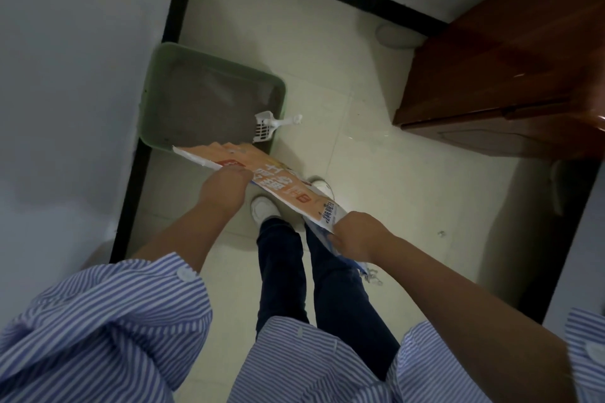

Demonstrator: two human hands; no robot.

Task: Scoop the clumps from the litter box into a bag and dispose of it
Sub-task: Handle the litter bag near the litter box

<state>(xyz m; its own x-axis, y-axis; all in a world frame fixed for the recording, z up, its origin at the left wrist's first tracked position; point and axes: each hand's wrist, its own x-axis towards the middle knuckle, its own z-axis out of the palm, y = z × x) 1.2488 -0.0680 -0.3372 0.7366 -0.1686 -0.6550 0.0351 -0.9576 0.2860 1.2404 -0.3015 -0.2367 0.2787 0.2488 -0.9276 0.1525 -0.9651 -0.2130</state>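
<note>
Our hands, left hand (226,181) and right hand (355,234), pinch a crinkly orange bag (278,181) below the square green litter box (209,98) and white slotted scoop (265,127).

dim, flat indoor light | glare on wooden cabinet (510,52) | soft blur throughout | wide-angle bending at edges

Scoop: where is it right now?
In the head view the white scoop sits at the right near corner of the green litter box, head inside, handle sticking out over the rim toward the floor, just beyond the bag held in both hands.
</note>
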